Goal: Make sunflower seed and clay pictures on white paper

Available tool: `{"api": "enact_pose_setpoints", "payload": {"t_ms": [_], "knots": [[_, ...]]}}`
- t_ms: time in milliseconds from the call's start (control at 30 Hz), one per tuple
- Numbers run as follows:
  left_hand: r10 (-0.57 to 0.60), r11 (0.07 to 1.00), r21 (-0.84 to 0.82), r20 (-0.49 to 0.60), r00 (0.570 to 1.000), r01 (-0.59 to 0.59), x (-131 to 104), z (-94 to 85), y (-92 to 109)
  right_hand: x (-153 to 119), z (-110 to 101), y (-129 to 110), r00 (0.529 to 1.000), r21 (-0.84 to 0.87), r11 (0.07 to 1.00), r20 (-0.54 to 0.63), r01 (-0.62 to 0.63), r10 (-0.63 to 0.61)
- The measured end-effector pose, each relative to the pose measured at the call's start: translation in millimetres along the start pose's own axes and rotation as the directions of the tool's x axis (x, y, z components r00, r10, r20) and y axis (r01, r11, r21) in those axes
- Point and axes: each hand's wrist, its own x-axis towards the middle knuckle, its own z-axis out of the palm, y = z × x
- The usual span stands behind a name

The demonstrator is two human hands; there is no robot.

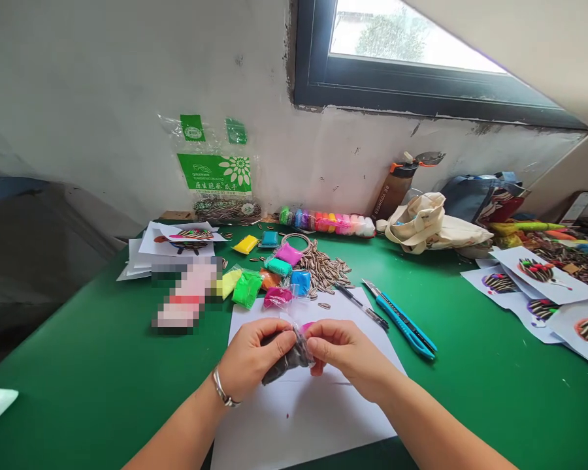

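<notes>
Between my hands is a small clear packet of black modelling clay (285, 365), held above a white sheet of paper (294, 431). My left hand (259, 352) has its thumb and fingers closed around the packet's body. At the packet's right edge, my right hand (343, 349) pinches the clear plastic. Just beyond my hands lie several coloured clay packets, among them a green one (247, 288), a magenta one (278, 297) and a blue one (301, 283). A pile of sunflower seeds (323, 267) spreads behind the paper.
A blue utility knife (406, 323) and a black pen (362, 305) lie right of my hands. Seed-decorated papers (543, 274) lie at right, more papers (151, 241) at back left. Along the wall are a seed bag (220, 176), a bottle (396, 189) and a cloth bag (421, 222).
</notes>
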Motion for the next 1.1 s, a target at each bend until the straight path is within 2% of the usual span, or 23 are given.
{"api": "enact_pose_setpoints", "payload": {"t_ms": [233,333,400,500,700,900,1000,1100], "knots": [[-0.079,0.952,-0.296,0.0,0.997,0.076,5,8.2,4,3,2,3,0.999,0.149,0.988,-0.029,0.029,-0.025],[-0.126,0.923,-0.366,0.001,0.992,0.118,10,11.0,9,2,4,4,0.99,0.127,0.986,-0.107,0.107,-0.093],[-0.141,0.913,-0.387,-0.002,0.99,0.129,12,12.5,11,-1,3,3,0.969,0.081,0.977,-0.172,0.196,-0.18],[-0.15,0.912,-0.387,0.0,0.989,0.138,15,13.8,8,-5,-2,2,0.946,-0.008,0.964,-0.188,0.267,-0.264],[-0.149,0.912,-0.383,0.017,0.989,0.144,19,11.9,2,-6,-6,-1,0.968,-0.026,0.981,-0.16,0.193,-0.194],[-0.157,0.919,-0.366,-0.002,0.988,0.145,23,11.9,0,-1,-4,-5,0.989,0.115,0.989,-0.131,0.09,-0.075],[-0.157,0.918,-0.366,0.015,0.988,0.151,23,11.4,-5,0,-4,-3,0.99,0.139,0.985,-0.113,0.1,-0.084],[-0.164,0.911,-0.378,0.04,0.986,0.167,23,9.8,-10,0,-3,0,0.986,0.088,0.988,-0.118,0.125,-0.114]]}}
